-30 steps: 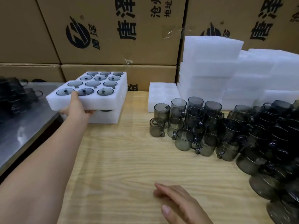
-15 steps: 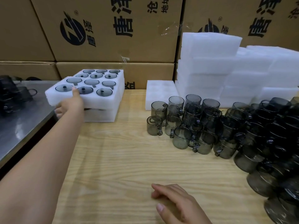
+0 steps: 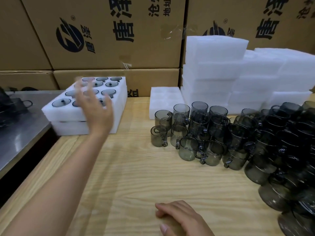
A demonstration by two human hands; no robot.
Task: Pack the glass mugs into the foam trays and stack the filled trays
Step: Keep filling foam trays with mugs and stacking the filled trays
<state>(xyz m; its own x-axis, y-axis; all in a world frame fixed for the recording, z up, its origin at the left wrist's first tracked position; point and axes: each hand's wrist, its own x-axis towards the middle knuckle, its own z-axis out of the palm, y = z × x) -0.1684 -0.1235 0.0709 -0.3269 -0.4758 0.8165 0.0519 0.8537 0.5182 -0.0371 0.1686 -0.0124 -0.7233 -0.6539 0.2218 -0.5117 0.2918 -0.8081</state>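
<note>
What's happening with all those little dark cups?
A person is packing smoky grey glass mugs into white foam trays. A filled white foam tray sits stacked on a second foam tray at the left. The left hand hovers open over it, holding nothing; the right hand rests on the pale wooden table. Many mugs stand loose.

A filled foam tray sits on a second foam tray at the far left of the tabletop. The left hand, motion-blurred with fingers spread, is raised in front of this stack and holds nothing. The right hand lies palm down on the near tabletop. Loose glass mugs are clustered at right. An empty foam tray lies behind them, beside stacked foam trays.
</note>
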